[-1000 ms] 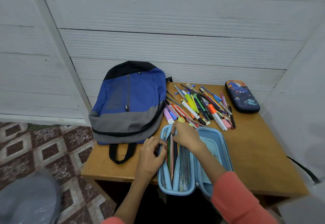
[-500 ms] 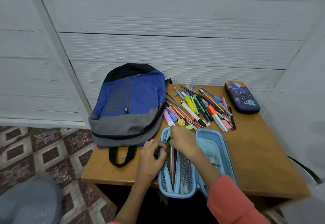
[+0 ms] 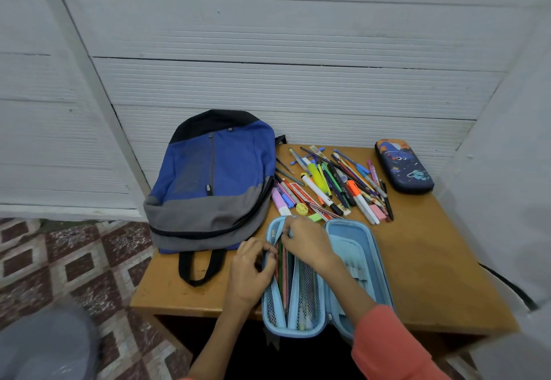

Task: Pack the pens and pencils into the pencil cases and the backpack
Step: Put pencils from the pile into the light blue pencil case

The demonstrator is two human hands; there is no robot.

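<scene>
A light blue pencil case (image 3: pixel 359 248) lies open at the table's front edge. Several pencils (image 3: pixel 283 278) stand in its left half beside a mesh pocket. My left hand (image 3: pixel 249 272) grips the left edge of that half with curled fingers. My right hand (image 3: pixel 307 242) reaches across the case and pinches the top ends of the pencils. A loose pile of pens, pencils and markers (image 3: pixel 334 182) lies behind the case. At the back right sits a dark blue pencil case (image 3: pixel 404 166), zipped shut. The blue and grey backpack (image 3: pixel 214 176) lies flat on the left, closed.
The wooden table (image 3: pixel 432 260) stands in a corner of white panelled walls. A yellow sharpener (image 3: pixel 301 209) and a pink eraser (image 3: pixel 378 212) lie at the pile's near edge. The backpack's black handle (image 3: pixel 198 269) lies on the table. Patterned floor tiles show to the left.
My right hand has shifted a little left, to the top of the case's left half. My left hand has closed in on the case's left edge. The case stays open.
</scene>
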